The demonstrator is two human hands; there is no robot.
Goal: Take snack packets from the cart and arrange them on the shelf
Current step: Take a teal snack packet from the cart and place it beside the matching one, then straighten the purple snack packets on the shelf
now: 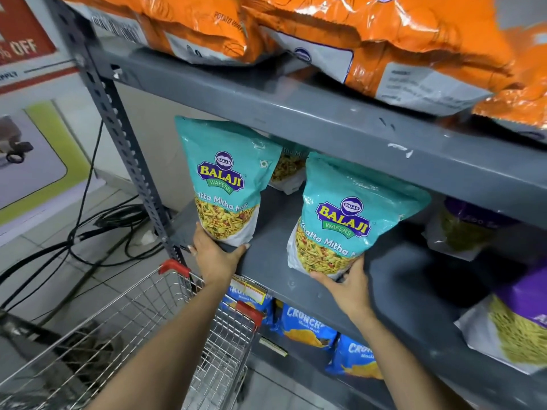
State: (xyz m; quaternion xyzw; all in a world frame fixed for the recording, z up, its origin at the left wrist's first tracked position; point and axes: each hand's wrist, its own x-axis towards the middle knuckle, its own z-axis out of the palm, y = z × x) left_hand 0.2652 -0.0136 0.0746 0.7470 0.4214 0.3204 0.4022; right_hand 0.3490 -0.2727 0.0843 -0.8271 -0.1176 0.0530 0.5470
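Two teal Balaji "Khatta Mitha Mix" packets stand upright on the grey middle shelf (266,255). My left hand (214,255) grips the bottom of the left teal packet (225,179) at the shelf's left front corner. My right hand (346,284) holds the bottom edge of the right teal packet (349,220), which leans back a little. A third teal packet (288,170) stands behind them, mostly hidden. The wire cart (148,335) with red corner caps is below my left arm; no packets show in it.
Orange packets (384,39) lie on the upper shelf. Purple packets (518,321) sit at the right of the middle shelf. Blue Crunchex packets (307,327) fill the lower shelf. A slotted grey upright (124,137) bounds the left side. Black cables (88,232) run over the tiled floor.
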